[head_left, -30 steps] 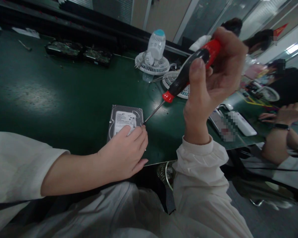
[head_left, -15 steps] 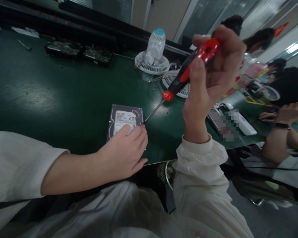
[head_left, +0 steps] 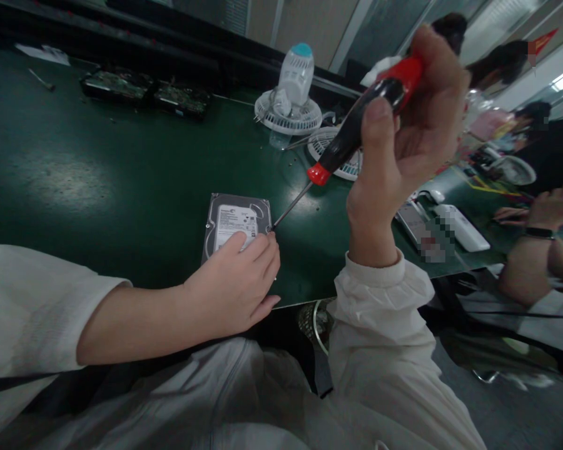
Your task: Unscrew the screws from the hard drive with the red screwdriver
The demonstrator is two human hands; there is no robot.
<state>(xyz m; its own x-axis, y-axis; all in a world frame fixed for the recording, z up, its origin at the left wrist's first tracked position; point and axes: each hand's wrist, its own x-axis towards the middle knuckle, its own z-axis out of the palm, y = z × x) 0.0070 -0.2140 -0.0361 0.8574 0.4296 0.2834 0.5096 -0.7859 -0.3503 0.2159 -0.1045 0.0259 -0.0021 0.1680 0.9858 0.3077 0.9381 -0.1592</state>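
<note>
A hard drive (head_left: 238,215) with a white label lies on the green table (head_left: 159,162) near its front edge. My left hand (head_left: 239,281) rests over the drive's near part, fingers wrapped against its right side and hiding much of it. Raised to the right, my right hand (head_left: 408,125) is closed round the handle of a red and black screwdriver (head_left: 347,134). The screwdriver slants down to the left, its tip at the drive's right edge beside my left fingertips. The exact contact of the tip is too small to tell.
Two opened devices with circuit boards (head_left: 117,84) lie at the back left. A white fan (head_left: 293,87) and a round grille (head_left: 328,147) stand behind the screwdriver. White cases (head_left: 460,228) lie at right, near another person's arms (head_left: 530,250). A basket (head_left: 321,322) sits below the table edge.
The screwdriver handle has turned in my right hand, showing more black where red was. My left hand stays on the drive. The whole view has shifted slightly.
</note>
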